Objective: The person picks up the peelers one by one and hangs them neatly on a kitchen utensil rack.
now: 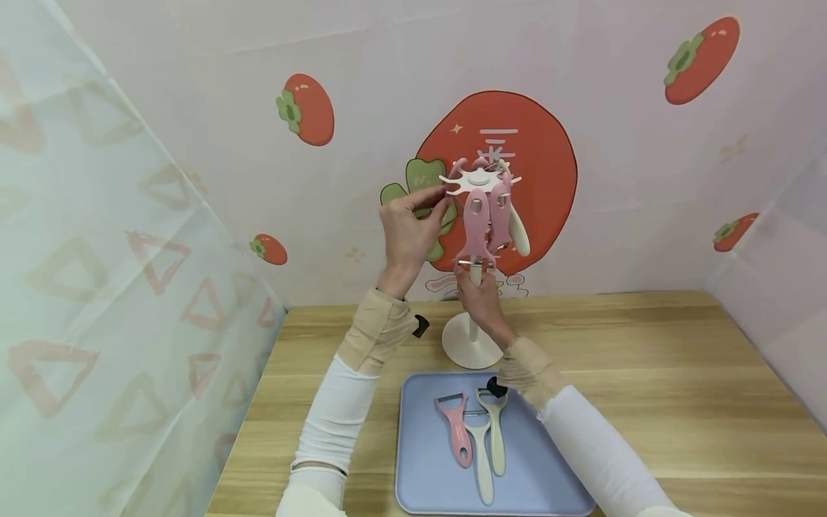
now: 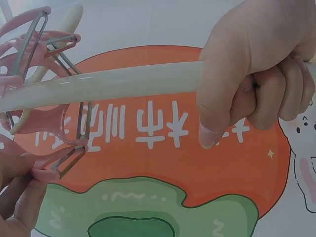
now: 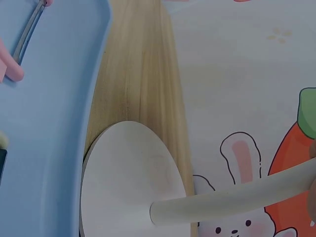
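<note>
While my right hand [image 1: 481, 301] wraps its curled fingers around the cream pole [image 2: 118, 81] of the peeler stand [image 1: 474, 287], my left hand [image 1: 408, 233] is up at the stand's top, thumb and forefinger pinching a pink peeler [image 2: 58, 165] by its head beside the star-shaped hook crown [image 1: 479, 179]. I judge this to be the hanging or unhooking step: several pink peelers and a cream one [image 1: 519, 231] dangle from the crown just right of my left fingers. Whichever way it goes, the next move calls for me to keep the pole steady and guide the peeler's hole squarely over or off its prong without jostling the neighbours.

Below the stand's round base [image 3: 131, 180], nearer to me, a blue tray [image 1: 420, 459] lies on the wooden table [image 1: 646, 373] with three peelers [image 1: 474, 434] in it, one pink and two cream. Behind the stand hangs a pale wall cloth [image 1: 194, 93] printed with persimmons, and translucent sheets close off both sides.
</note>
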